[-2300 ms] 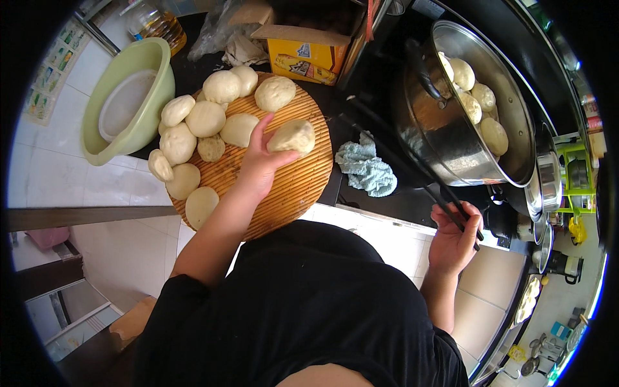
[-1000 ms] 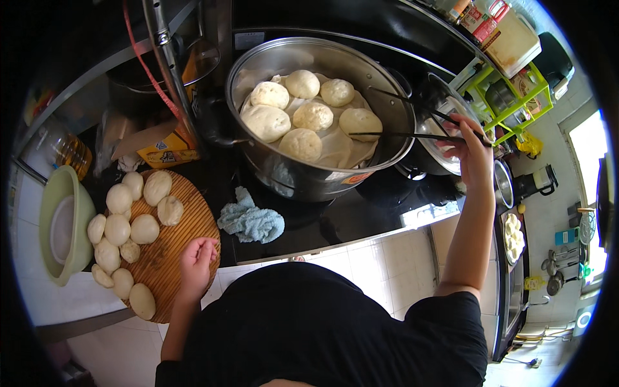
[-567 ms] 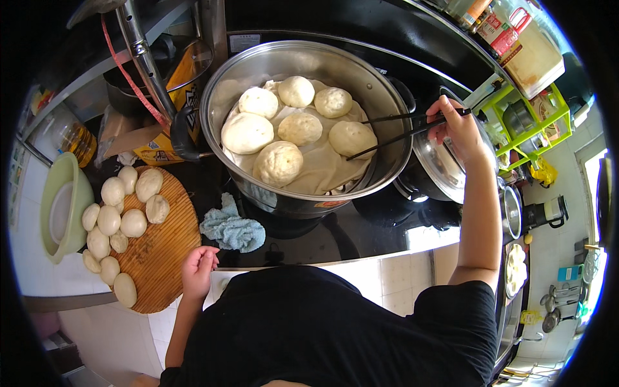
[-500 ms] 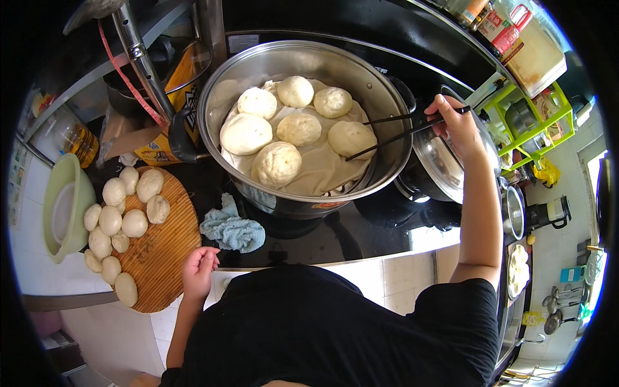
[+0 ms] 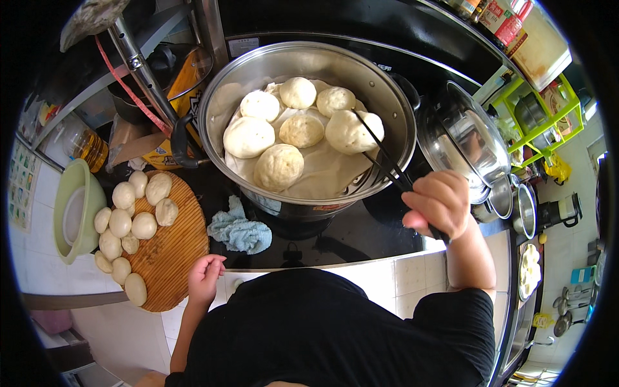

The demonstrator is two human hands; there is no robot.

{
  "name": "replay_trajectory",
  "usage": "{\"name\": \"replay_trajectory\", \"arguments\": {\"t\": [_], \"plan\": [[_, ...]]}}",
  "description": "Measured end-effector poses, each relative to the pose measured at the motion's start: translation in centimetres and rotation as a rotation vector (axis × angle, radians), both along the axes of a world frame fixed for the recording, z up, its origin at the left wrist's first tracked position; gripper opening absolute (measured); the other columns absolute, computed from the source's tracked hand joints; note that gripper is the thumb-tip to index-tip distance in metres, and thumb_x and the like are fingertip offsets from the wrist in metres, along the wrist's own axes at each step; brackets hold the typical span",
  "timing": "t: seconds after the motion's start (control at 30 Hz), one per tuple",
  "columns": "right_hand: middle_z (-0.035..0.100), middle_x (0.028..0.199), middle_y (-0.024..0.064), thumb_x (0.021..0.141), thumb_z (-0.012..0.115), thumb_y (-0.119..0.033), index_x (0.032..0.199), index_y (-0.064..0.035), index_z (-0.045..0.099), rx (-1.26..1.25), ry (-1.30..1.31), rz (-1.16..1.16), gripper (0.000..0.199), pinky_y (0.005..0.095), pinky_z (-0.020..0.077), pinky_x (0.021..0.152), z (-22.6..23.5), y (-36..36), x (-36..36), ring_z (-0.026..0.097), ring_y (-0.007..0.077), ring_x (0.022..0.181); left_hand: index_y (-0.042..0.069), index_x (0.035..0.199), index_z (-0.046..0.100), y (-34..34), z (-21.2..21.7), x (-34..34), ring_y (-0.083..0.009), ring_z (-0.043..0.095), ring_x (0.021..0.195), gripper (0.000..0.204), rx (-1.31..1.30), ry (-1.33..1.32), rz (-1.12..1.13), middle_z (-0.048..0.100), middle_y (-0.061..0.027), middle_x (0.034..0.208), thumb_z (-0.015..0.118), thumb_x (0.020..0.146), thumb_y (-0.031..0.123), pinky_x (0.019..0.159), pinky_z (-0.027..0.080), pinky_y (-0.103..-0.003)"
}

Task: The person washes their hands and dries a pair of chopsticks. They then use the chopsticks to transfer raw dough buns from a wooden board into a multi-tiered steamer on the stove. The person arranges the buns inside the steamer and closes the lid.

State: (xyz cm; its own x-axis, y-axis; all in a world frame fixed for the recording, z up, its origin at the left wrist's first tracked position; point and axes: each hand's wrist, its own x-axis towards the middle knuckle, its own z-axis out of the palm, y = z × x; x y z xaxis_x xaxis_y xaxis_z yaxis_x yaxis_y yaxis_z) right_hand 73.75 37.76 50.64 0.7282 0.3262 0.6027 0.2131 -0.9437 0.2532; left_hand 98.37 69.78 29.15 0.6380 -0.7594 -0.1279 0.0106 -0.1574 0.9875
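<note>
My right hand [image 5: 442,203] is closed round a pair of black chopsticks [image 5: 391,169], just off the near right rim of a large steel pot [image 5: 213,151]. One chopstick lies across the top of a puffy white bun [image 5: 351,134] at the pot's right side; the other reaches its near lower edge. Several more buns [image 5: 278,168] sit spaced out on a pale steamer cloth [image 5: 316,174] inside. My left hand [image 5: 205,278] hangs with fingers curled and nothing visible in them, beside the round wooden board [image 5: 171,251].
Several small dough pieces [image 5: 120,222] lie on the board, with a pale green basin [image 5: 72,213] to its left. A blue cloth [image 5: 240,229] lies before the pot. Right of it stand a large steel lid [image 5: 461,142] and a green rack [image 5: 548,116].
My right hand has come down toward me, turning the chopsticks to slant in from the near right. The right-hand bun has shifted slightly away from me, baring some steamer holes.
</note>
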Motion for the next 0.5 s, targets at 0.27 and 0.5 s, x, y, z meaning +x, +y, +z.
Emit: {"name": "replay_trajectory", "arguments": {"t": [0.27,0.5], "plan": [[0.053,0.071,0.0075,0.076,0.057,-0.044,0.079,-0.0018,0.057,-0.072,0.023,-0.194,0.042,0.0303,0.0423,0.053,2.1,6.0,-3.3,0.052,0.0209,0.058,0.000,0.095,0.056,0.0,0.7,0.8,-0.0077,0.048,0.068,0.015,-0.023,0.008,-0.085,0.053,-0.0018,0.075,0.047,0.089,0.011,0.064,0.041,-0.020],[0.047,0.056,0.0094,0.090,0.032,-0.049,0.074,-0.0042,0.047,0.059,-0.505,-0.052,0.050,0.0295,0.0406,0.036,1.6,9.3,-2.5,0.045,0.0193,0.040,0.001,0.100,0.054,0.4,1.9,2.1,-0.0070,0.048,0.069,0.015,-0.073,0.052,-0.149,0.053,-0.0019,0.078,0.047,0.089,0.010,0.064,0.040,-0.019]]}}
